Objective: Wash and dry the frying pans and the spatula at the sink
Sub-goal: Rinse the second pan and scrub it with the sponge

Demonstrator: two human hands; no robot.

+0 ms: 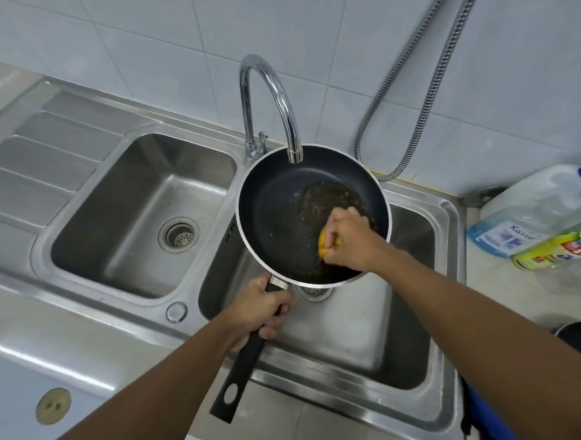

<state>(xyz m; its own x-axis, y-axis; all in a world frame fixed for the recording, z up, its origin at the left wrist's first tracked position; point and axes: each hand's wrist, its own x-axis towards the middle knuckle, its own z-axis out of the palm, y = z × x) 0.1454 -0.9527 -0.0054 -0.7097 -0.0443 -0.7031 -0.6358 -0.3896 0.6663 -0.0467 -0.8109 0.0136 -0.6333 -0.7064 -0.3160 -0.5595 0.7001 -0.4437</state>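
A dark non-stick frying pan (276, 212) with a pale rim hangs over the right sink basin (360, 333), just under the faucet spout (295, 153). My left hand (263, 311) grips its black handle near the pan. My right hand (347, 238) presses a yellow sponge (325, 244) against the pan's inner right side. A greasy, soapy patch (331, 197) lies on the pan floor above the sponge. At the right edge a second dark pan (578, 334) is partly in view. No spatula is visible.
The left basin (140, 210) with its drain sits beside a ribbed draining board (41, 157). Bottles of cleaner (534, 214) and a yellow dish soap bottle (559, 250) stand on the right counter. A metal hose (422, 102) hangs on the tiled wall.
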